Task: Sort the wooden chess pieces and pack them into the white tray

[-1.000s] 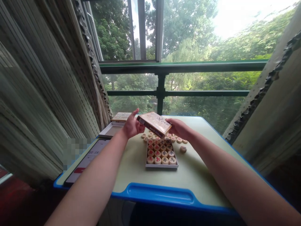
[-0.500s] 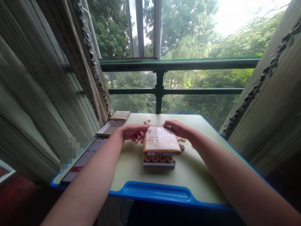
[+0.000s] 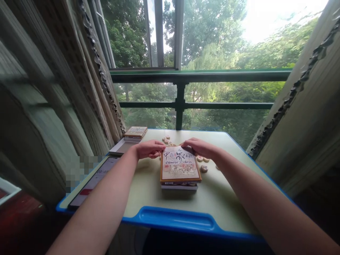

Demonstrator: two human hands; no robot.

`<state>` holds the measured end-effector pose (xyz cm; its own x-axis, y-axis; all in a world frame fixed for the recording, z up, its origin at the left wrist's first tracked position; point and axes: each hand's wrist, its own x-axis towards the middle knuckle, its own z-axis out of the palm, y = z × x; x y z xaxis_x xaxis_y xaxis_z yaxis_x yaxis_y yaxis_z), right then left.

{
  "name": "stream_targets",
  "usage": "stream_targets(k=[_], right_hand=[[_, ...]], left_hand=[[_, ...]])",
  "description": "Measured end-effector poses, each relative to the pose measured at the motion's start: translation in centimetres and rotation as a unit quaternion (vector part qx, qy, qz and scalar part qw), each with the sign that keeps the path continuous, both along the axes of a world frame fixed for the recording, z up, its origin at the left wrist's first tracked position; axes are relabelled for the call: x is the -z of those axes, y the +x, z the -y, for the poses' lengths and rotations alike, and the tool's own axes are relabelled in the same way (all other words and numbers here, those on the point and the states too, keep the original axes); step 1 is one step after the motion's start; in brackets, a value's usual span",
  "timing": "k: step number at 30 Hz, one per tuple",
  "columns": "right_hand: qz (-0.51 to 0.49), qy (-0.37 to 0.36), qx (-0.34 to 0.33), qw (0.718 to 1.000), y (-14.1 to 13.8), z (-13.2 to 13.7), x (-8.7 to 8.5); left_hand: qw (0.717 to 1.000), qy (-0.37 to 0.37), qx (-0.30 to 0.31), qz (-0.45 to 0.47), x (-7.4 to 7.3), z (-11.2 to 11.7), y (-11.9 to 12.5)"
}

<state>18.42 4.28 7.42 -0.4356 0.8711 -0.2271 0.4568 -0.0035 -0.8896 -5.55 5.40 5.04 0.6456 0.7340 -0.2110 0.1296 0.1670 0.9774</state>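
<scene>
A printed box lid (image 3: 181, 164) marked "Chinese chess" lies over a shallow white box tray (image 3: 179, 188), and a narrow gap shows at their near edge. My left hand (image 3: 151, 148) grips the lid's far left corner. At the far right side of the lid, my right hand (image 3: 198, 146) holds its edge with the fingertips partly hidden. Round chess pieces (image 3: 204, 168) lie loose to the right of the lid, and more pieces (image 3: 166, 138) sit behind it. The pieces inside the tray are almost fully covered.
At the back left stand another Chinese chess lid (image 3: 136, 131) and an open grey tray (image 3: 124, 146). A phone (image 3: 92, 182) showing a timer lies at the table's left edge. The table (image 3: 231, 209) has a blue rim with a groove in front; curtains flank the window.
The lid has come down and toward me over the tray, hiding the row of pieces that showed at the front. Both hands still hold it.
</scene>
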Motion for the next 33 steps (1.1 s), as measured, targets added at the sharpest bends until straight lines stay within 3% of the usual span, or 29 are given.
stream_targets(k=[12, 19, 33], right_hand=[[0.059, 0.017, -0.088, 0.994, 1.9, -1.1, 0.4], [0.112, 0.019, -0.089, 0.99, 2.1, -0.8, 0.3], [0.147, 0.066, -0.081, 0.984, 1.7, -0.8, 0.3]], left_hand=[[0.999, -0.01, -0.011, -0.037, 0.1, 0.2, 0.6], [0.993, -0.006, -0.029, -0.118, 0.6, -0.3, 0.4], [0.991, 0.018, -0.022, -0.133, 0.7, -0.5, 0.2]])
